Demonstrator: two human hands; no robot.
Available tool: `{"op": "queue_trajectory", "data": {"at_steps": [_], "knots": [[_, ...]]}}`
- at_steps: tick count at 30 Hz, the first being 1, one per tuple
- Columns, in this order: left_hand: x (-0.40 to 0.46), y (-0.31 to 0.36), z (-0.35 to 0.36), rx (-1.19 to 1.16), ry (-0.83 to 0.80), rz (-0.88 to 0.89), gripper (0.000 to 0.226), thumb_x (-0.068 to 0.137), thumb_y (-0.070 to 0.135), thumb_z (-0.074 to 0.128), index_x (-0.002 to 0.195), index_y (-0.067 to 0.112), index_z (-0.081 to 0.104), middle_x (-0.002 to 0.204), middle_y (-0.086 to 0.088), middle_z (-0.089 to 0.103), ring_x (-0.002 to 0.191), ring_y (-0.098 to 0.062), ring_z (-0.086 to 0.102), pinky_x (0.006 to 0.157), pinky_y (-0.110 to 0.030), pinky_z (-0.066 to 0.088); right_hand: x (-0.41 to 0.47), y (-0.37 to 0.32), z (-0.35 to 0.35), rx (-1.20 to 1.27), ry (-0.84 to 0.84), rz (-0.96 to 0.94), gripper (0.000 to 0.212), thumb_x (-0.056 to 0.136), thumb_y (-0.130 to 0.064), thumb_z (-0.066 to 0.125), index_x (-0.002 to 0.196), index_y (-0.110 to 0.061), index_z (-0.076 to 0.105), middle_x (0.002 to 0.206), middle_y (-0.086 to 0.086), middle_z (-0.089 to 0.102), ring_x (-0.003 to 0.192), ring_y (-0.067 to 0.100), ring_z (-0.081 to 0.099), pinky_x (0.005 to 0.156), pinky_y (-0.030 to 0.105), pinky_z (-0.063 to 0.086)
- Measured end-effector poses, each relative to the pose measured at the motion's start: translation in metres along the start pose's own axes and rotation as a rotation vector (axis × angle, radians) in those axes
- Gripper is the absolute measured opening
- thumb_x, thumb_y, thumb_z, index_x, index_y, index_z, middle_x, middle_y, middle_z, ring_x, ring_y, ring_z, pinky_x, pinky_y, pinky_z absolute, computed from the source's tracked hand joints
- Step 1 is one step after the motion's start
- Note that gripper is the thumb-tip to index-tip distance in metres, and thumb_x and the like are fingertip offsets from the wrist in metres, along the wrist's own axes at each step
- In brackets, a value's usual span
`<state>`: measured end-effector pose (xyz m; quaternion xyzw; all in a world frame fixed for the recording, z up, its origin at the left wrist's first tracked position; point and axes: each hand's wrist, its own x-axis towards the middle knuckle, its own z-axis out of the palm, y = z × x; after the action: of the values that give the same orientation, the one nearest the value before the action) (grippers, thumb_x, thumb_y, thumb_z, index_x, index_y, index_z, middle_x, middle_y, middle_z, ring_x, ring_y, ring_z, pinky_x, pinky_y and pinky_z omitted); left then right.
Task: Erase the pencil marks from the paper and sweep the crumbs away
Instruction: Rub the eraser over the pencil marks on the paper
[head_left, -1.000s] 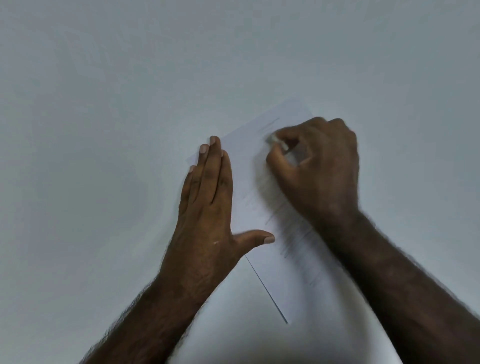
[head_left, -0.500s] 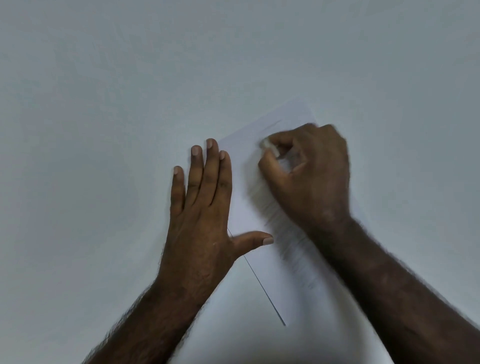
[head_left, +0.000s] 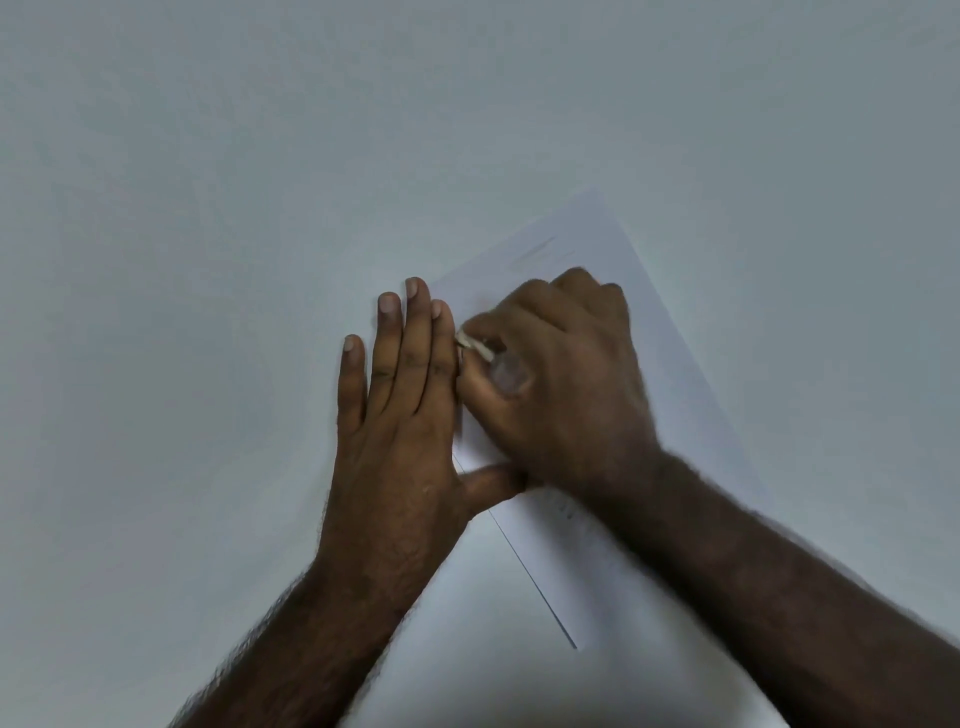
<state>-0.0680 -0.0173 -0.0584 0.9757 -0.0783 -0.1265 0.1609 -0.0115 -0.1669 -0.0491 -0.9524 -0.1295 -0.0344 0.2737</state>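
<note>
Apparently eraser pinched between right fingers.

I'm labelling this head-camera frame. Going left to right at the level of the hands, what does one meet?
Bare table → left hand, flat with straight fingers on the paper's left edge → white eraser, pinched by the right hand → uncovered part of the paper → table again.
</note>
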Motion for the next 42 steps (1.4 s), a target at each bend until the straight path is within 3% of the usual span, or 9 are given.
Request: {"op": "queue_trajectory", "data": {"at_steps": [3,6,12,17,22,28,33,39,42], "knots": [[0.0,-0.002,0.0,0.003,-0.027,-0.007,0.139,0.075,0.102,0.036,0.169,0.004,0.005,0.178,-0.013,-0.005,0.166,-0.026,-0.008,0.134,-0.053,0.003,0.017,0.021,-0.005,-0.062,0.075,0.078,0.012,0.089,-0.029,0.071,0.093,-0.027,0.082,0.088,-0.009,0.073,0.087,0.024,0.062,0.083,0.04,0.039],[0.0,-0.003,0.0,0.001,-0.026,-0.007,0.141,0.073,0.103,0.036,0.169,0.004,0.003,0.178,-0.013,-0.007,0.165,-0.026,-0.01,0.134,-0.053,0.002,0.03,0.032,-0.009,-0.042,0.175,0.187,0.012,0.088,-0.029,0.071,0.091,-0.026,0.082,0.088,-0.01,0.075,0.087,0.021,0.063,0.086,0.043,0.046],[0.001,0.001,0.0,-0.024,0.03,-0.045,0.144,0.072,0.102,0.043,0.168,0.001,0.009,0.178,-0.017,0.0,0.166,-0.028,-0.003,0.134,-0.051,0.007,0.007,0.005,0.001,0.02,-0.017,0.013,0.009,0.091,-0.029,0.073,0.093,-0.025,0.081,0.086,-0.009,0.072,0.086,0.02,0.06,0.083,0.041,0.041],[0.001,-0.001,0.001,0.0,-0.003,-0.04,0.147,0.069,0.105,0.038,0.168,0.003,0.002,0.178,-0.016,-0.008,0.165,-0.028,-0.01,0.134,-0.051,0.003,0.025,0.023,-0.004,-0.008,0.141,0.198,0.013,0.091,-0.032,0.07,0.093,-0.025,0.081,0.089,-0.01,0.074,0.089,0.018,0.061,0.087,0.042,0.044],[0.001,0.002,0.002,-0.003,0.044,-0.049,0.142,0.074,0.102,0.038,0.167,-0.001,0.011,0.177,-0.018,0.002,0.166,-0.029,-0.001,0.134,-0.051,0.01,0.003,-0.002,0.007,0.035,-0.001,0.007,0.01,0.093,-0.03,0.074,0.092,-0.024,0.081,0.084,-0.008,0.071,0.085,0.022,0.06,0.082,0.043,0.042],[0.001,-0.001,0.0,-0.017,-0.001,-0.041,0.147,0.07,0.104,0.04,0.169,0.003,0.001,0.178,-0.014,-0.009,0.165,-0.027,-0.012,0.134,-0.051,0.002,0.03,0.026,-0.005,-0.023,0.158,0.184,0.014,0.092,-0.032,0.07,0.093,-0.025,0.082,0.088,-0.01,0.074,0.088,0.02,0.062,0.085,0.04,0.044],[0.002,0.002,0.003,0.008,0.045,-0.046,0.144,0.072,0.103,0.042,0.168,0.0,0.01,0.178,-0.018,0.002,0.166,-0.029,-0.001,0.134,-0.052,0.01,0.003,0.002,0.005,0.042,-0.012,-0.006,0.012,0.093,-0.031,0.073,0.094,-0.023,0.081,0.085,-0.008,0.072,0.086,0.021,0.06,0.083,0.045,0.044],[0.001,-0.002,0.0,-0.017,-0.005,-0.036,0.146,0.07,0.105,0.036,0.168,0.003,0.0,0.178,-0.014,-0.01,0.165,-0.027,-0.013,0.134,-0.049,-0.001,0.032,0.037,-0.009,-0.008,0.151,0.215,0.015,0.094,-0.036,0.069,0.092,-0.028,0.082,0.086,-0.013,0.073,0.087,0.015,0.061,0.085,0.041,0.048],[0.001,-0.001,0.001,-0.018,0.001,-0.034,0.147,0.07,0.104,0.038,0.168,0.003,0.0,0.178,-0.015,-0.009,0.165,-0.027,-0.012,0.134,-0.05,0.0,0.022,0.036,-0.021,0.04,0.125,0.247,0.009,0.092,-0.032,0.073,0.091,-0.027,0.08,0.087,-0.015,0.072,0.087,0.006,0.054,0.086,0.031,0.045]]}}
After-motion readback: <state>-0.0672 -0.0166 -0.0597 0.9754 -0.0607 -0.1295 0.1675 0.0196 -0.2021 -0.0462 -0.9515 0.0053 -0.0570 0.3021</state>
